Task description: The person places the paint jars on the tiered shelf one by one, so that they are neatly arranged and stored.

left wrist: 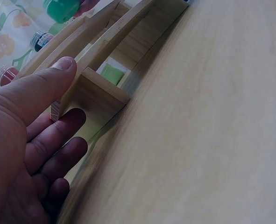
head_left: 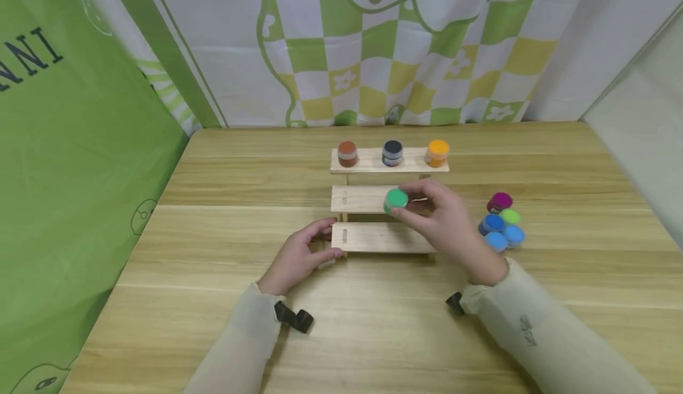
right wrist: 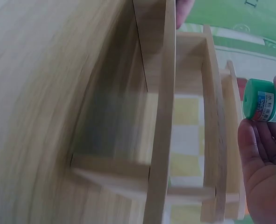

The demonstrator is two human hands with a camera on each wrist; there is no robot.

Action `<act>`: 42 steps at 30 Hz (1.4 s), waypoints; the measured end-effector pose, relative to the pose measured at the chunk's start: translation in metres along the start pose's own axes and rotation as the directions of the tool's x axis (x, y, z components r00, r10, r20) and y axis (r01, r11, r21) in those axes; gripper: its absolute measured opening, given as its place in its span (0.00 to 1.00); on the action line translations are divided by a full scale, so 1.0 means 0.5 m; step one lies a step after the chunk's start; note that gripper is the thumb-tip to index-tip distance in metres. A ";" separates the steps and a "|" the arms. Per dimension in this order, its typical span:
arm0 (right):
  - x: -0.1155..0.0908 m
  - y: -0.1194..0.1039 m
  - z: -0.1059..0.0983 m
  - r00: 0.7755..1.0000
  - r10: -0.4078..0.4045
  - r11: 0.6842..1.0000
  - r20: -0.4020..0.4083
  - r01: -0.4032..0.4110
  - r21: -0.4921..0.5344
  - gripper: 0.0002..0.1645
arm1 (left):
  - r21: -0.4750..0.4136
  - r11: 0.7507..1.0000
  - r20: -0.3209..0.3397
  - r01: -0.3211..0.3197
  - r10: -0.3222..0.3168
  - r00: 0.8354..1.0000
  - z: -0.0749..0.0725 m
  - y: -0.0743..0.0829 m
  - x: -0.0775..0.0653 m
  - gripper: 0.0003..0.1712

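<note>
A small three-step wooden rack (head_left: 373, 237) stands on the table. My left hand (head_left: 300, 254) holds the left end of its lowest step; in the left wrist view the thumb (left wrist: 58, 70) lies along the plank's edge and the other fingers curl beneath. My right hand (head_left: 447, 222) pinches a green paint jar (head_left: 396, 201) between thumb and fingers, over the middle step. In the right wrist view the printed label on the jar (right wrist: 265, 103) shows. Brown (head_left: 347, 154), black (head_left: 392, 153) and orange (head_left: 437, 153) paint jars sit in a row along the top step.
To the right of the rack, several paint jars cluster on the table: a purple jar (head_left: 500, 202), a light green jar (head_left: 510, 216) and blue jars (head_left: 491, 224). A checked curtain (head_left: 384, 56) hangs behind the table (head_left: 251, 169), and green cloth (head_left: 69, 163) covers the left side.
</note>
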State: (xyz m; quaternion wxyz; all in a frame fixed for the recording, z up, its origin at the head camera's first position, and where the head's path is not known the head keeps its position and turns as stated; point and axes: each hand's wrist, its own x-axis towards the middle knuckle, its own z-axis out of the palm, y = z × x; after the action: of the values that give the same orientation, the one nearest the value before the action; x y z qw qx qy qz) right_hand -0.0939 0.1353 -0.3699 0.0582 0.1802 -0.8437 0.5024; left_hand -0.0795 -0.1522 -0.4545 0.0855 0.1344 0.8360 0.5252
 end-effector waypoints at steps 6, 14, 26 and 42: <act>0.019 -0.011 0.027 1.000 0.020 0.999 0.021 -0.020 -0.026 0.20 | 0.003 1.000 0.001 0.010 -0.010 1.000 -0.001 0.003 0.000 0.40; 0.050 -0.013 0.062 0.994 0.072 0.997 0.078 -0.075 0.028 0.22 | -0.008 1.000 0.007 0.017 -0.017 1.000 0.000 0.000 0.001 0.40; 0.083 -0.025 0.099 0.986 0.110 0.993 0.124 -0.113 0.021 0.22 | -0.002 1.000 0.004 0.007 -0.007 1.000 0.000 0.001 0.001 0.38; 0.094 -0.038 0.119 0.989 0.096 0.993 0.116 -0.087 -0.077 0.24 | -0.005 1.000 0.004 -0.005 0.005 1.000 0.001 -0.003 0.003 0.39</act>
State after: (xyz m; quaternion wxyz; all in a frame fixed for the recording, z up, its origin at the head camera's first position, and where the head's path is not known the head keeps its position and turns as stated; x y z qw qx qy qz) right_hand -0.1258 0.0638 -0.3703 -0.0091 0.1687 -0.8706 0.4621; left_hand -0.0811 -0.1518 -0.4560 0.0860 0.1373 0.8341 0.5273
